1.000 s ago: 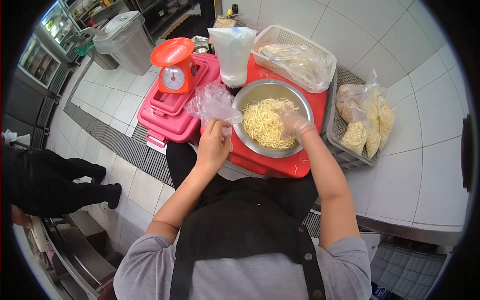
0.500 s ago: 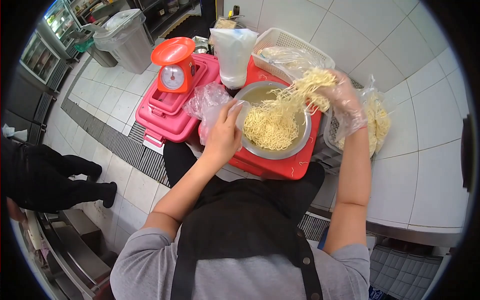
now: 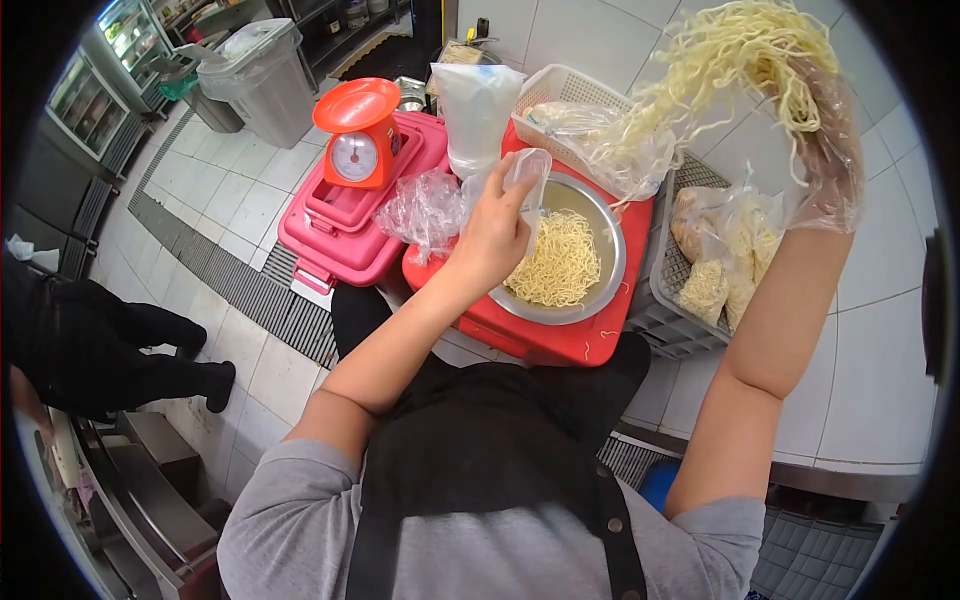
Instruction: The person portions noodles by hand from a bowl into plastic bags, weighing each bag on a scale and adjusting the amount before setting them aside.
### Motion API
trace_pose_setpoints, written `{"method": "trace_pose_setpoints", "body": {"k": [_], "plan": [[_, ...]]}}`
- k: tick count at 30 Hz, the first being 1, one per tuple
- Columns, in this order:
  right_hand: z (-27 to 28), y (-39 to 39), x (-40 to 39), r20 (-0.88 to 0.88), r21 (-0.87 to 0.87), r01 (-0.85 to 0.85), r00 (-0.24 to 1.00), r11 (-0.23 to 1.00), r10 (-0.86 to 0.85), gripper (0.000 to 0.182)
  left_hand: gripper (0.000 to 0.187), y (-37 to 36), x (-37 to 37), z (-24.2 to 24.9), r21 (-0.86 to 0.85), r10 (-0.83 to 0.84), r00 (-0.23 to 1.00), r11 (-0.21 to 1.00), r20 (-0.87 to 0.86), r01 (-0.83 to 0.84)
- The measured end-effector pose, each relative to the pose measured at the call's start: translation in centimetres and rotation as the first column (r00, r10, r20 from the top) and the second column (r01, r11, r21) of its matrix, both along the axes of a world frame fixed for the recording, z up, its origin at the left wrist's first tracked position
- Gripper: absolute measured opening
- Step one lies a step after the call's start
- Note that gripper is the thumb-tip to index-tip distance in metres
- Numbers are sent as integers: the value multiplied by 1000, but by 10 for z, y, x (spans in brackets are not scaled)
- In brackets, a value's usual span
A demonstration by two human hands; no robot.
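Right hand (image 3: 832,130) partly hidden behind pale noodles (image 3: 745,42)

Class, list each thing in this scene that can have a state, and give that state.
Right hand: gloved, raised, gripping loose noodles
Left hand: bare, holding a clear bag
Metal bowl: partly filled with more noodles
Pink box: lid shut
Orange scale: upright on the pink box
White basket: uncovered, holding a plastic bag
Grey crate: holding filled bags

orange scale (image 3: 354,160) on pink box (image 3: 322,242); grey bin (image 3: 265,102) on tiled floor (image 3: 208,190); person in black (image 3: 90,335)
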State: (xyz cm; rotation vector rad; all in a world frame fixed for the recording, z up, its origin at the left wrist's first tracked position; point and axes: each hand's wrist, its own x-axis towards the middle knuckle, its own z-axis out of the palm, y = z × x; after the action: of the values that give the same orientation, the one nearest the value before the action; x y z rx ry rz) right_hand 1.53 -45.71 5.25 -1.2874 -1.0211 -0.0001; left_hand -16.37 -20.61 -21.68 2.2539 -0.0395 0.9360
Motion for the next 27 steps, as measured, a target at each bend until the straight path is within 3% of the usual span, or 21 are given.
{"method": "trace_pose_setpoints", "body": {"k": [3, 4, 6, 9, 10, 13, 14, 16, 18, 20, 22, 23, 24, 26, 27], "plan": [[-12, 8, 7, 14, 95, -162, 987, 982, 161, 40, 62, -4, 20, -11, -58, -18, 999, 998, -46, 15], [-13, 9, 14, 12, 118, -201, 980, 973, 201, 40, 59, -6, 25, -11, -169, -89, 988, 983, -129, 67], [-5, 11, 36, -187, 65, 35, 982, 997, -22, 40, 57, -14, 37, -15, -371, -220, 951, 920, -218, 127], [-5, 18, 32, -294, 11, 260, 924, 966, -245, 41, 58, -24, 49, -20, -314, -234, 919, 940, -316, 132], [-3, 23, 29, -238, -44, 153, 958, 987, -159, 42, 68, -26, 53, -19, -308, -219, 921, 944, -322, 117], [-16, 43, -5, -189, -177, 53, 978, 983, -86, 40, 70, -25, 58, -14, -343, -239, 907, 932, -347, 114], [-24, 52, -28, -208, -170, -1, 977, 985, -35, 37, 70, -24, 56, -6, -341, -243, 907, 932, -344, 120], [-54, 54, -32, -294, -285, 54, 945, 957, -141, 36, 70, -20, 48, 10, -419, -285, 923, 894, -260, 158], [-101, 61, -49, -459, -216, -48, 887, 975, -58, 39, 67, -16, 51, 4, -455, -322, 928, 866, -187, 209], [-152, 68, -53, -509, -242, -110, 860, 964, -30, 42, 63, -16, 45, 14, -388, -265, 964, 890, -7, 241], [-196, 79, -66, -542, -192, -119, 840, 974, -5, 41, 62, -16, 43, 17, -390, -313, 950, 875, 0, 288], [-212, 84, -73, -583, -125, -104, 812, 987, 12, 40, 63, -13, 47, 10, -301, -272, 962, 918, -5, 258], [-240, 85, -68, -416, -179, -39, 908, 983, -40, 37, 64, -12, 49, 3, -209, -233, 972, 951, -5, 227], [-254, 86, -71, -273, -306, 30, 955, 952, -118, 34, 62, -12, 48, -2, -188, -216, 974, 962, -71, 200], [-276, 84, -57, -196, -348, -2, 978, 938, -71, 33, 62, -13, 46, 0, -150, -216, 971, 968, -97, 201]]}}
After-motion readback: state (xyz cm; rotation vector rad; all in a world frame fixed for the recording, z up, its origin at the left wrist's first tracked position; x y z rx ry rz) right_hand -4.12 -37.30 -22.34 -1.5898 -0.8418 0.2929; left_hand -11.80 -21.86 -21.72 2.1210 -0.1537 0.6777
